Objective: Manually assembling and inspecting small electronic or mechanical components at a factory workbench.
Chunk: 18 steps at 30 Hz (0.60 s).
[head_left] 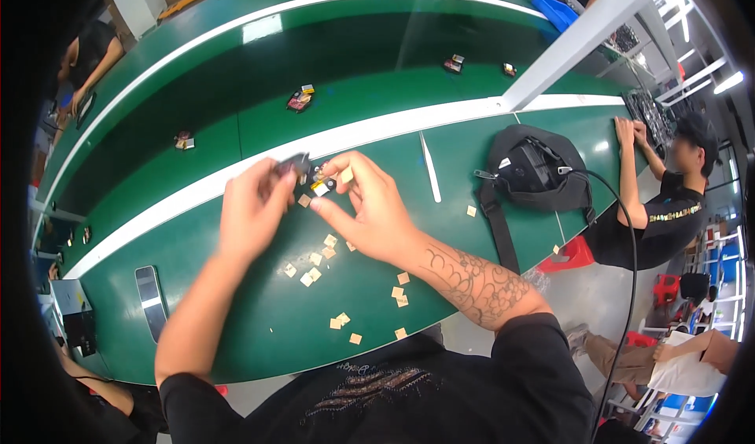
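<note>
Green tabletop (259, 306) spreads under everything on my feed, with a phone (149, 302) lying at the lower left. Rightward, the left hand (250, 208), slightly blurred, curls its fingers and thumb around a dark casing (297, 163) at the centre of the frame. Loose tan squares (314, 274) lie below. Just beside the casing is a small yellow-and-silver part (322, 186); I can't tell whether they join. The right hand (373, 208) arches over it, thumb apart from forefinger, a tan piece (347, 176) at its fingertips, pinched or merely stuck I can't tell. I'd judge this as fitting work on the casing; the next move seems to call for a steady left hold and careful right-hand alignment. Farther right lies a slim pale tool (429, 165), then a black bag (543, 161).
</note>
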Tool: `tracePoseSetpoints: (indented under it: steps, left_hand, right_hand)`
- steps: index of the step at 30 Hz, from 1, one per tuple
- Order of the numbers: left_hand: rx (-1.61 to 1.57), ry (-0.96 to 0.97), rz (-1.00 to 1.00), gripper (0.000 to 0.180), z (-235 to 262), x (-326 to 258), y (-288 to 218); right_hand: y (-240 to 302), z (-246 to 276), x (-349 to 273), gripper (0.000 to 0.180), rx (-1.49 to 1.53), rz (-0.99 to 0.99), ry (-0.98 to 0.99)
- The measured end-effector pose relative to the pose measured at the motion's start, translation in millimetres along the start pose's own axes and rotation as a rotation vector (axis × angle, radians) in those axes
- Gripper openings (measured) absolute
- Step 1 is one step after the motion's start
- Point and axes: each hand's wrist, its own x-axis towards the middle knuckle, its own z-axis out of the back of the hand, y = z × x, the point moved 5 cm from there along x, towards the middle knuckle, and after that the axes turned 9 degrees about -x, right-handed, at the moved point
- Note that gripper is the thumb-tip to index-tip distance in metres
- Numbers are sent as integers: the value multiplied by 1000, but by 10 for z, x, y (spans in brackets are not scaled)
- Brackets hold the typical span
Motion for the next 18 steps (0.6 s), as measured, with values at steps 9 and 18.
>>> tracePoseSetpoints:
  steps: [9,18]
  left_hand:
    - [412,524,-57,45,-1360,2316,-108]
    - [860,582,-306,63,-2742,3366,-557]
  right_hand:
    - [30,-6,27,13,-37,316,10]
    - [-132,-200,20,22,-380,199,468]
